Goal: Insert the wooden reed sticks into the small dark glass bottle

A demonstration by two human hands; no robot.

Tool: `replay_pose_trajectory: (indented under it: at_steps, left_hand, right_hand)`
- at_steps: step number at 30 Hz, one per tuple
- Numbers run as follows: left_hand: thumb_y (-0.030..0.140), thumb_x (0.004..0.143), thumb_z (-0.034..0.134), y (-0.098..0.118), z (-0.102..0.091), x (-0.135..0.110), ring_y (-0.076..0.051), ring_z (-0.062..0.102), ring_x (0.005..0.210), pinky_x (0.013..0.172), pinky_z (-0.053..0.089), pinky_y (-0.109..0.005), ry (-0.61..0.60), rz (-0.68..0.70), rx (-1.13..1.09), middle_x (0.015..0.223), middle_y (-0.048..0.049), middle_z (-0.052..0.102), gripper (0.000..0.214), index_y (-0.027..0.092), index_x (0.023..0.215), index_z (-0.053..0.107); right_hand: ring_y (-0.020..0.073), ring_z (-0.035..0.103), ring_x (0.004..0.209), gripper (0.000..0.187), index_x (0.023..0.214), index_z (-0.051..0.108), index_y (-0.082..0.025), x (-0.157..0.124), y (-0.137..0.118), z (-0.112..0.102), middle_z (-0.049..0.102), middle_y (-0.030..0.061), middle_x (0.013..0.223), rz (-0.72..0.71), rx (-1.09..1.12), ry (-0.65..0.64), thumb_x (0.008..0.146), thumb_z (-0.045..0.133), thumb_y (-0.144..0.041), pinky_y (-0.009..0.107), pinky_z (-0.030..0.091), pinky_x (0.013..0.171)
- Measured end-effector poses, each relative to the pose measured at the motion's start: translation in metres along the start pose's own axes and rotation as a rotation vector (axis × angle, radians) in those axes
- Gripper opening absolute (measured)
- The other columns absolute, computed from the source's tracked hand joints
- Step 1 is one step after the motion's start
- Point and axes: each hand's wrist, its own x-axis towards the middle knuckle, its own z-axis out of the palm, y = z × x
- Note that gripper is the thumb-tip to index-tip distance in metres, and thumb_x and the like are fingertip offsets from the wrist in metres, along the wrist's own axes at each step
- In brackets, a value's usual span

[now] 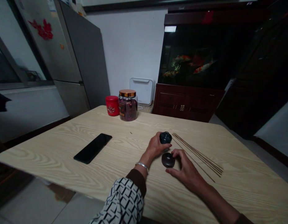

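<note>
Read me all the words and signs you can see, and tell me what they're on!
No words here can be read clearly.
Red tin: label too blurry to read.
Jar: label too small to read.
Fridge: paper stickers too blurry to read.
Cabinet: small mark too small to read.

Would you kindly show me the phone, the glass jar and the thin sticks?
Phone [92, 148], head view, middle of its dark face.
Glass jar [127, 109], head view, middle of its body.
Thin sticks [199, 155], head view, middle of the bundle.
</note>
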Motion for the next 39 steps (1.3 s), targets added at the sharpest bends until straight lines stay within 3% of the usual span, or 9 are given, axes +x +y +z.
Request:
replay_pose_trajectory:
  at_steps: [3, 5, 9, 20, 26, 29, 32, 35, 39]
  left_hand:
    - [0.038, 0.066, 0.086, -0.001, 0.001, 0.000, -0.022, 0.065, 0.095, 0.084, 0.051, -0.032, 0.003, -0.010, -0.003, 0.104, -0.0065, 0.071, 0.061, 0.018, 0.117, 0.060]
    - [0.037, 0.065, 0.086, -0.001, 0.001, 0.001, -0.023, 0.065, 0.095, 0.085, 0.052, -0.034, 0.004, -0.010, -0.021, 0.105, -0.0073, 0.070, 0.062, 0.018, 0.117, 0.060]
    - [0.033, 0.065, 0.086, -0.002, 0.002, 0.001, -0.024, 0.065, 0.097, 0.088, 0.053, -0.037, 0.010, -0.015, -0.033, 0.105, -0.0083, 0.070, 0.061, 0.018, 0.118, 0.059]
    - [0.033, 0.066, 0.086, -0.002, 0.001, 0.000, -0.023, 0.065, 0.095, 0.085, 0.053, -0.035, -0.001, 0.017, -0.051, 0.105, -0.0074, 0.070, 0.060, 0.017, 0.117, 0.059]
    - [0.034, 0.065, 0.086, -0.002, 0.001, 0.001, -0.023, 0.065, 0.094, 0.084, 0.052, -0.035, -0.006, 0.005, -0.075, 0.104, -0.0070, 0.070, 0.061, 0.016, 0.118, 0.059]
    - [0.033, 0.064, 0.086, 0.000, 0.001, 0.000, -0.023, 0.065, 0.095, 0.084, 0.052, -0.035, -0.011, -0.017, -0.081, 0.105, -0.0073, 0.070, 0.063, 0.016, 0.119, 0.059]
    - [0.031, 0.064, 0.085, 0.002, 0.001, 0.000, -0.023, 0.065, 0.094, 0.084, 0.051, -0.035, -0.016, -0.012, -0.095, 0.105, -0.0075, 0.070, 0.062, 0.016, 0.119, 0.060]
    - [0.033, 0.065, 0.085, 0.002, 0.001, 0.000, -0.024, 0.065, 0.095, 0.084, 0.051, -0.035, -0.017, 0.000, -0.093, 0.105, -0.0078, 0.070, 0.061, 0.016, 0.118, 0.060]
    - [0.036, 0.065, 0.086, -0.002, 0.003, 0.002, -0.024, 0.065, 0.097, 0.086, 0.051, -0.035, -0.017, 0.016, -0.073, 0.107, -0.0079, 0.069, 0.065, 0.018, 0.121, 0.059]
  right_hand:
    - [0.0254, 0.063, 0.098, 0.035, 0.113, 0.050, -0.026, 0.006, 0.009, -0.024, 0.063, 0.0074, 0.107, 0.083, -0.064, 0.050, 0.085, 0.063, -0.044, 0.039, 0.050, 0.085]
    - [0.0245, 0.064, 0.086, 0.024, 0.105, 0.055, -0.025, 0.011, 0.021, -0.047, 0.066, 0.0077, 0.097, 0.161, -0.212, 0.070, 0.091, 0.053, -0.043, 0.038, 0.049, 0.076]
    - [0.0276, 0.065, 0.086, 0.016, 0.086, 0.062, -0.024, 0.015, 0.041, -0.077, 0.069, 0.0094, 0.094, 0.282, -0.559, -0.077, 0.088, 0.050, -0.034, 0.038, 0.045, 0.073]
    - [0.0362, 0.071, 0.096, 0.022, 0.087, 0.075, -0.015, 0.053, 0.024, -0.071, 0.074, 0.0242, 0.099, 0.305, -0.864, -0.391, 0.078, 0.055, -0.014, 0.041, 0.049, 0.076]
    - [0.0311, 0.071, 0.085, 0.013, 0.076, 0.072, -0.015, 0.074, 0.033, -0.081, 0.074, 0.0182, 0.089, 0.345, -0.798, -0.432, 0.065, 0.066, -0.017, 0.036, 0.048, 0.069]
    - [0.0206, 0.066, 0.072, 0.007, 0.071, 0.065, -0.017, 0.076, 0.044, -0.092, 0.072, 0.0091, 0.078, 0.327, -0.512, -0.300, 0.071, 0.062, -0.024, 0.028, 0.045, 0.062]
    - [0.0156, 0.061, 0.064, 0.012, 0.074, 0.062, -0.018, 0.081, 0.047, -0.099, 0.068, 0.0041, 0.071, 0.301, 0.068, -0.008, 0.073, 0.061, -0.029, 0.025, 0.042, 0.055]
    - [0.0138, 0.062, 0.064, 0.027, 0.090, 0.066, -0.016, 0.093, 0.033, -0.098, 0.070, 0.0044, 0.080, 0.287, 0.508, 0.287, 0.069, 0.071, -0.033, 0.023, 0.041, 0.053]
    - [0.0126, 0.064, 0.068, 0.041, 0.100, 0.070, -0.016, 0.114, 0.002, -0.088, 0.071, 0.0051, 0.085, 0.180, 0.763, 0.502, 0.065, 0.080, -0.034, 0.021, 0.042, 0.054]
